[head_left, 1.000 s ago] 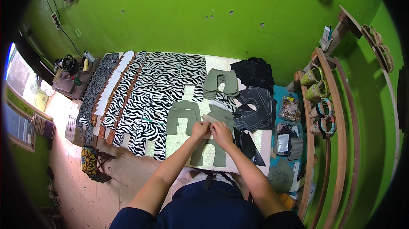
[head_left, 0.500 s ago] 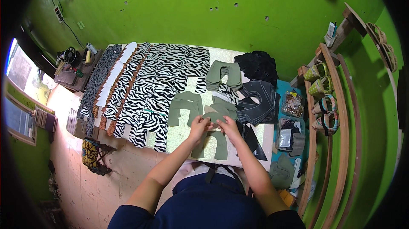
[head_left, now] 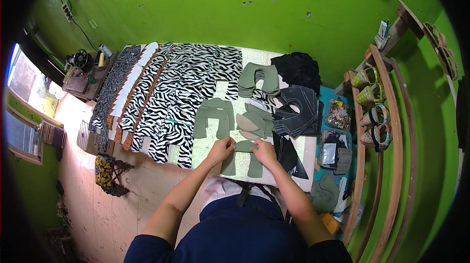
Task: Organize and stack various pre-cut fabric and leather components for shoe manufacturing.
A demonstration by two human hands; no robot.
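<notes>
L hand [head_left: 222, 150] & R hand [head_left: 265, 152] are at opp. ends of a green strip [head_left: 245, 146], over green U-pc [head_left: 254, 166] nr worktop [head_left: 307, 153] front edge; can't tell if either's fingers pinch it.

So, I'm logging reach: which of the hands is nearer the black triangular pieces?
Right. The right hand is just left of the black triangular pieces; the left hand is farther left.
</notes>
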